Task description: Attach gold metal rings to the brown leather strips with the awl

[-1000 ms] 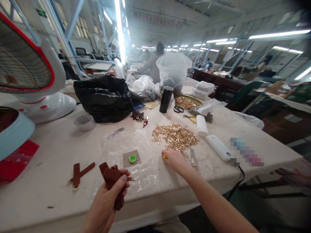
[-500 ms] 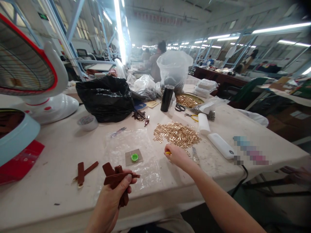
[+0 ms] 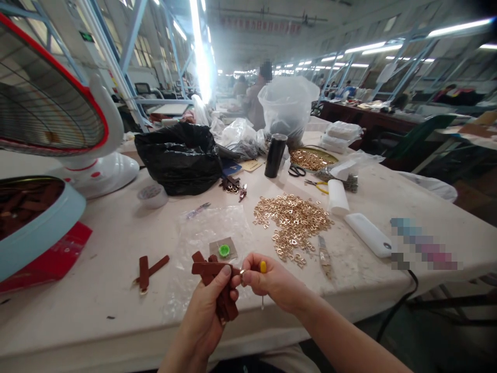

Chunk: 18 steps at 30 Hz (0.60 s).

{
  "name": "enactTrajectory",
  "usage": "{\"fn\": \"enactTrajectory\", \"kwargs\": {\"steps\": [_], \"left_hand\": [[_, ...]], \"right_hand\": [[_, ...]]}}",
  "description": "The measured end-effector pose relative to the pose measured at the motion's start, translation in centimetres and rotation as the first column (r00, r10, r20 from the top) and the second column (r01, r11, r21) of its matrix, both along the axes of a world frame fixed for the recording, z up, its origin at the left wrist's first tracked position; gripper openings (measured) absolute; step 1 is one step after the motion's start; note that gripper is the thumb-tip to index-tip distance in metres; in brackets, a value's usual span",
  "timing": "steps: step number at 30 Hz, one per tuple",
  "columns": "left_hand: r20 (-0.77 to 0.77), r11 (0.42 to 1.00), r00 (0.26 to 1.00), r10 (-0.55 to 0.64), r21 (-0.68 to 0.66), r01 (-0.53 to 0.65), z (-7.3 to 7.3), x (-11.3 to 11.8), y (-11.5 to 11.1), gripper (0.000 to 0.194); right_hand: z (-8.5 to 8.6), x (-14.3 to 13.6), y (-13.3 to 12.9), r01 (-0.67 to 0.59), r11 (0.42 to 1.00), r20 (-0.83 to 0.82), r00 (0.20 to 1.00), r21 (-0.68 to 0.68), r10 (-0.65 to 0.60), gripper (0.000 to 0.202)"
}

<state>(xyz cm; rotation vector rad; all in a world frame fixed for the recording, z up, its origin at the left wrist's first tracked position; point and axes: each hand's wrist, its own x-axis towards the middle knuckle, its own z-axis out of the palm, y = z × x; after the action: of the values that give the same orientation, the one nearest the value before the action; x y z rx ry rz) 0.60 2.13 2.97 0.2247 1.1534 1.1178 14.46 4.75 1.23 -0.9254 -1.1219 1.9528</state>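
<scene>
My left hand (image 3: 209, 305) is closed around several brown leather straps (image 3: 209, 268), which point different ways. My right hand (image 3: 267, 280) meets it and pinches a small gold metal ring (image 3: 242, 277) at the end of one strap. Tucked in the same hand is a thin tool with a yellow handle (image 3: 263, 267), its narrow metal shaft sticking out below the fingers. Beyond the right hand spreads a pile of gold D-shaped rings (image 3: 293, 223). Two more brown straps with gold rings (image 3: 143, 274) lie crossed on the table to the left.
A clear plastic sheet (image 3: 194, 243) carries a small card with a green round piece (image 3: 224, 251). A black bag (image 3: 178, 160), a fan (image 3: 97, 171) and a blue-rimmed tin of straps (image 3: 58, 233) stand left. Behind are a black cylinder (image 3: 275, 155), scissors (image 3: 297, 171) and pliers (image 3: 321, 187).
My right hand has come from the ring pile, leftward and toward me, to the strap end with a gold ring in its fingers. The view has shifted slightly left.
</scene>
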Motion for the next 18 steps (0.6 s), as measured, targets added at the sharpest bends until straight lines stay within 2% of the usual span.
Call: {"fn": "enactTrajectory", "kwargs": {"steps": [2, 3, 6, 8, 13, 18], "left_hand": [[0.020, 1.000, 1.000, 0.005, -0.002, -0.005, -0.2, -0.1, -0.2, 0.033], [0.016, 1.000, 1.000, 0.011, 0.017, -0.011, -0.3, -0.2, -0.2, 0.034], [-0.074, 0.993, 0.996, 0.041, 0.116, -0.032, -0.8, -0.3, -0.3, 0.034], [-0.171, 0.985, 0.983, 0.067, 0.166, -0.039, -1.3, -0.3, -0.4, 0.036], [-0.391, 0.967, 0.912, 0.126, 0.255, -0.024, -2.0, -0.2, -0.8, 0.032], [-0.504, 0.947, 0.841, 0.197, 0.319, -0.031, -1.7, -0.1, -1.3, 0.020]], "right_hand": [[-0.3, -0.2, -0.1, 0.015, 1.000, -0.019, 1.000, -0.017, -0.015, 0.037], [-0.4, -0.2, -0.2, 0.046, 0.999, 0.016, 0.999, 0.022, -0.046, 0.037], [-0.5, -0.1, -0.4, 0.111, 0.958, 0.207, 0.964, 0.265, -0.169, 0.031], [-0.4, 0.0, -0.6, 0.070, 0.920, 0.301, 0.933, 0.385, -0.197, 0.029], [0.3, -0.4, -1.0, -0.038, 0.903, 0.391, 0.909, 0.428, -0.147, 0.024], [0.3, -0.9, -1.1, -0.104, 0.884, 0.414, 0.904, 0.455, -0.107, 0.020]]}}
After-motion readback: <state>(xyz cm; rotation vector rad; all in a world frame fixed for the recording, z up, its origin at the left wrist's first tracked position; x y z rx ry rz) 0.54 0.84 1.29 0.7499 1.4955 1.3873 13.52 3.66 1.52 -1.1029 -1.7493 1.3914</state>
